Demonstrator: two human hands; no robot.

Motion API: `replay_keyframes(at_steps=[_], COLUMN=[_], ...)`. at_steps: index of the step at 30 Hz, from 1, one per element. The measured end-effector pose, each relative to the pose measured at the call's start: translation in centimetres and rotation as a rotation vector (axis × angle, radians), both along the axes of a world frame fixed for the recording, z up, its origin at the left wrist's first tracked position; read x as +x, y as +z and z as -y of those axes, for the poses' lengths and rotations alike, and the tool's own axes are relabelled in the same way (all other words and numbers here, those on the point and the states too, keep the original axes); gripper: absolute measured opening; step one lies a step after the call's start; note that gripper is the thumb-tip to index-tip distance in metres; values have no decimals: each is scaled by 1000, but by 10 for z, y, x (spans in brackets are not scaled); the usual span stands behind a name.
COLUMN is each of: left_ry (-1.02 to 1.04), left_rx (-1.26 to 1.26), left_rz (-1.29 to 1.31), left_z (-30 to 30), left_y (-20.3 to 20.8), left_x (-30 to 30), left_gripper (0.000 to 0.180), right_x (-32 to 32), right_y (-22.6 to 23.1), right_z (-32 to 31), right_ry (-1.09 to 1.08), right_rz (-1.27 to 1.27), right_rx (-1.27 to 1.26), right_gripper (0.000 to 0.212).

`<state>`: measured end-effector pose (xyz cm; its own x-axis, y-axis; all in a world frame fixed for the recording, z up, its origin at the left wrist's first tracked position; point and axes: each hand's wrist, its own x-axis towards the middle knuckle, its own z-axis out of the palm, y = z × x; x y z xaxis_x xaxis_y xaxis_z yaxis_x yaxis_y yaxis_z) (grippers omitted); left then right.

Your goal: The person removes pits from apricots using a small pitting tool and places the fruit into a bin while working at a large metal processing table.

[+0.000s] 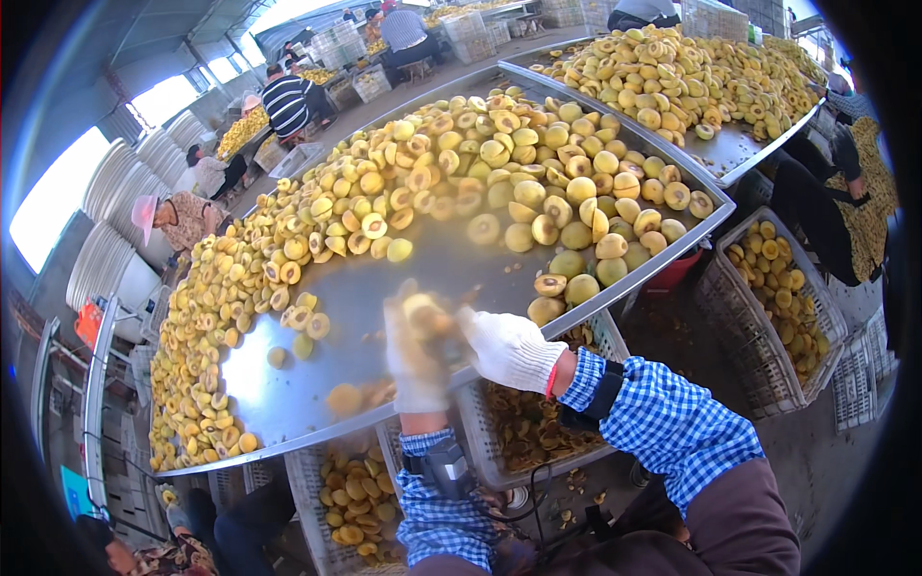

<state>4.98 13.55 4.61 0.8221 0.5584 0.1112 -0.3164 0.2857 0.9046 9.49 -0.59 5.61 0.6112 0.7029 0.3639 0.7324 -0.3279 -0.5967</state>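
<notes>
Both my hands wear white knit gloves, with blue checked sleeves behind them, above the near edge of a metal table (355, 288). My left hand (413, 360), smeared by motion, is closed round a yellow peach (427, 315) with a brownish middle. Close against that fruit, my right hand (514, 352) has its fingers curled shut; whatever is in them is hidden. Heaped yellow peaches (288, 252), many of them halved and some showing brown centres, lie beyond and to the left. A blurred peach piece (344, 398) rests left of my left hand.
Under the near edge stand a crate (490, 451) of peel-like scraps and a crate (305, 480) of peach halves. Another full crate (759, 355) is at the right. A second heaped table (735, 158) adjoins at the far right. Other people sit working around the tables.
</notes>
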Motion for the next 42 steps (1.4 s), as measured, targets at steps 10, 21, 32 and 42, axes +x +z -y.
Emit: replay_keyframes(at_steps=[10,21,32,42], left_ry=[-27,249,31,-146], left_rx=[-139,93,-43,75], left_rz=[-14,-201,-79,-93], left_z=[-9,-4,11,91], left_y=[-5,-2,-10,-22], left_x=[-3,-3,-2,7], left_gripper=[47,42,63,62], right_x=[1,1,-35,-60], right_y=[-13,-9,10,-19], right_z=[-11,3,34,82], right_ry=[12,-64,16,-274], right_rz=[6,-23,-866,-751], right_rx=[9,-354,79,242], right_gripper=[16,28,42,46])
